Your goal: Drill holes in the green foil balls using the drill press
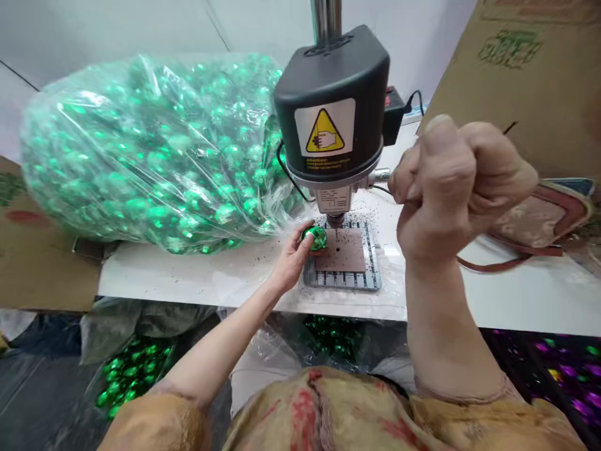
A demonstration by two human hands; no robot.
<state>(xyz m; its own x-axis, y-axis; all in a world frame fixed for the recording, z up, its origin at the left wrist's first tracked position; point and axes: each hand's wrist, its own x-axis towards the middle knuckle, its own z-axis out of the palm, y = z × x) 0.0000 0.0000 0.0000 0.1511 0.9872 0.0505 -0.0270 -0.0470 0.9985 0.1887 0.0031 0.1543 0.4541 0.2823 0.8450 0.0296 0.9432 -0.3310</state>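
Observation:
Between its thumb and fingers, my left hand (pixel 292 260) holds a shiny green faceted ball (pixel 314 238) at the left edge of a drill press's base. The ball sits just left of the thin drill bit (pixel 337 234), apart from it. A brown board (pixel 350 254) with a dark hole lies on the slotted metal base (pixel 375 275). Above stands the black drill press head (pixel 333 94) with a yellow warning label. To its right, my right hand (pixel 460 181) is closed in a fist near the silver side shaft (pixel 381 176); whatever it grips is hidden.
A large clear bag of green balls (pixel 159 150) fills the table's left side. Cardboard boxes (pixel 516 81) stand right and left. A strapped bag (pixel 539 219) lies at right on the white table (pixel 178 275). Dark shavings surround the base. More green balls (pixel 134 373) sit below.

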